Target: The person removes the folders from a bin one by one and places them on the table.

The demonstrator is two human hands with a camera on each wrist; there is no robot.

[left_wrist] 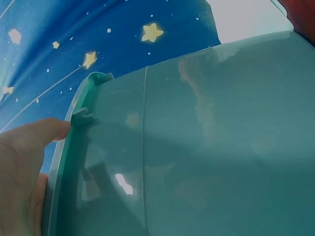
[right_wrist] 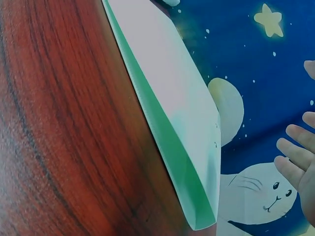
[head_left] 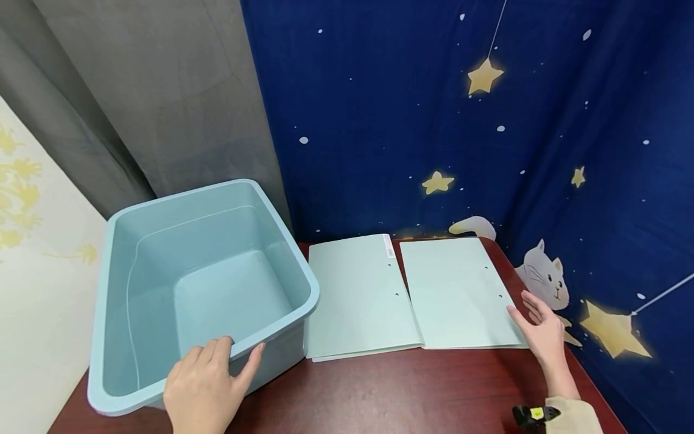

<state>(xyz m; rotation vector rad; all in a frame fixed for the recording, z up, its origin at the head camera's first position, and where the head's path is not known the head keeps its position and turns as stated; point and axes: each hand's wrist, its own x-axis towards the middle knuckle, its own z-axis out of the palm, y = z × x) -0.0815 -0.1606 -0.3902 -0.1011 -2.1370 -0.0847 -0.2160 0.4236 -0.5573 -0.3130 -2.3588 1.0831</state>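
Note:
A large light-blue plastic bin [head_left: 211,241] stands at the left of the table. My left hand [head_left: 205,386] grips its near rim, fingers over the top edge and thumb toward the outer side. In the left wrist view the bin's outer wall [left_wrist: 206,132] fills most of the frame beside the thumb. Two pale green folders lie side by side: a left one [head_left: 358,295] with a white label and another sheet edge beneath, and a right one [head_left: 461,295]. Beside the right folder's edge, my right hand [head_left: 544,330] is held with loosely extended fingers and holds nothing.
The table [head_left: 412,392] is dark red wood. Behind it hangs a dark blue curtain [head_left: 379,120] with stars and a cat, next to a grey curtain [head_left: 162,90]. The bin's right rim stands close to the left folder.

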